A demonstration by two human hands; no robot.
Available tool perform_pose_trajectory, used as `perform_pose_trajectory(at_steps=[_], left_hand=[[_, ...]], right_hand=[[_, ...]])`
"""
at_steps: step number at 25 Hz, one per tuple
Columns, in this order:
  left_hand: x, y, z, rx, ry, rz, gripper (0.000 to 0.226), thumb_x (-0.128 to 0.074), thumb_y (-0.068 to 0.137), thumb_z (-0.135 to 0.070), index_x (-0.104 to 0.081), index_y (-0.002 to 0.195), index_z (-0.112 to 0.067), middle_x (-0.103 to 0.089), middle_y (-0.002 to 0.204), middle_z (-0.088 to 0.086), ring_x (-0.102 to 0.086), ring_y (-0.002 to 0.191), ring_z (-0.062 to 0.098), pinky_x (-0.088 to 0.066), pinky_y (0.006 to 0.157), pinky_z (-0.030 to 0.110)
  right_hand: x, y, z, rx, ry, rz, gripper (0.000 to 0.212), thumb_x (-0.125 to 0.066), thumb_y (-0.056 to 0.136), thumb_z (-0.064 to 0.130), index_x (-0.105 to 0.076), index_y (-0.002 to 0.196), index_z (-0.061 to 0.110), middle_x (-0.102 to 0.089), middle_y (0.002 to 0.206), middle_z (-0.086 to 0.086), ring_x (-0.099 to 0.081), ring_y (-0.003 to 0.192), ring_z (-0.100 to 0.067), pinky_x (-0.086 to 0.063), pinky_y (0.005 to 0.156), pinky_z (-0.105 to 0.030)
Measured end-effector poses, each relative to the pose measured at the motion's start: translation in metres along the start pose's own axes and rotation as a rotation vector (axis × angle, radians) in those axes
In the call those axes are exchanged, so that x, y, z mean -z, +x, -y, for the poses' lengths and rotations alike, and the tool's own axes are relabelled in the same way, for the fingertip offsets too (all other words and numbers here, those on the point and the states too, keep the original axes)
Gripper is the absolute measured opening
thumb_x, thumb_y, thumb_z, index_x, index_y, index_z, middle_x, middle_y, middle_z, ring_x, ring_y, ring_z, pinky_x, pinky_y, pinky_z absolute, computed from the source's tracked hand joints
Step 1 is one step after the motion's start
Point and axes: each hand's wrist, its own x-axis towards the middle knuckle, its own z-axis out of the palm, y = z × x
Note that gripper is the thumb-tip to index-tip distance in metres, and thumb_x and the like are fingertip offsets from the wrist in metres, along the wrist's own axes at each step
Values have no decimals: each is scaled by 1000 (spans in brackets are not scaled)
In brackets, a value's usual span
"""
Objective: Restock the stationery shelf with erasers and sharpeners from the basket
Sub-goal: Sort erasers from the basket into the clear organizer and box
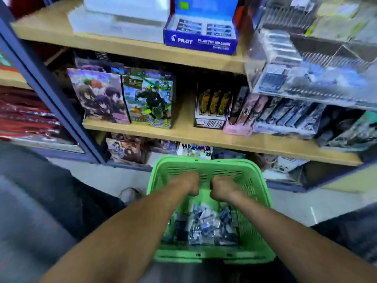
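Both hands — left hand point(186, 183), right hand point(222, 187) — curl into fists inside the green basket point(257, 203); any grip is hidden — small blue-white packets point(206, 223) lie below the fingers.

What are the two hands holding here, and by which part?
Both the left hand and the right hand are fisted side by side over the green basket, apparently gripping its handles; the handles themselves are hidden.

The blue eraser box point(201, 35) reads "PILOT" and "PLASTIC".
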Motion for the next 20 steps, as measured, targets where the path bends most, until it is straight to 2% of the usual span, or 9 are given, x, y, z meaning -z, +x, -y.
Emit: perform_pose_trajectory(at_steps=[3,5,7,9,11,13,15,18,20], left_hand=[[-62,23,21,107,-181,133,42,-62,90,-11,-53,129,0,-59,132,19,-60,118,31,-50,89,34],[-92,28,34,161,-239,215,57,-71,88,-15,-43,135,1,-57,131,19,-60,116,32,-50,84,34],[-120,36,47,192,-234,261,79,-78,83,-22,-31,143,0,-51,136,20,-56,121,34,-51,92,38],[-141,43,52,183,-207,293,93,-82,79,-28,-25,148,-4,-41,143,20,-49,128,36,-47,101,42],[-156,48,46,159,-207,329,100,-86,74,-32,-26,149,-7,-34,146,19,-43,130,38,-44,105,45],[-168,51,37,161,-221,315,98,-87,70,-33,-32,146,-7,-34,140,20,-41,127,40,-45,103,47],[-176,53,33,181,-283,290,90,-85,71,-31,-37,143,-6,-35,134,18,-46,121,37,-47,101,46],[-179,58,32,191,-337,359,87,-88,64,-43,-48,133,-9,-41,131,16,-51,119,34,-48,100,38],[-179,61,28,167,-301,350,79,-85,64,-48,-54,130,-16,-53,129,13,-48,124,32,-42,100,35]], right_hand=[[-66,22,-28,-100,86,215,43,-61,87,18,-54,127,4,-59,129,-18,-60,115,-31,-48,83,-29],[-95,20,-40,-128,123,315,45,-60,91,24,-44,130,7,-54,129,-17,-55,121,-33,-43,81,-28],[-117,20,-49,-116,145,416,52,-58,96,28,-37,141,9,-43,141,-19,-43,134,-35,-41,95,-31],[-128,18,-53,-120,128,432,71,-62,94,28,-25,152,11,-28,153,-18,-30,142,-36,-34,112,-38],[-139,24,-52,-171,147,388,89,-71,86,32,-17,155,20,-24,156,-18,-34,140,-38,-38,111,-41],[-150,32,-43,-174,118,414,99,-74,81,43,-12,156,26,-27,155,-20,-37,137,-41,-40,110,-44],[-157,37,-36,-155,71,456,98,-71,77,53,-15,154,27,-35,150,-22,-43,132,-40,-42,108,-46],[-154,36,-28,-125,117,458,72,-71,78,47,-39,138,24,-56,134,-12,-58,115,-32,-50,93,-38],[-155,38,-28,-130,139,424,61,-72,79,45,-46,130,24,-62,126,-9,-62,108,-30,-50,84,-33]])
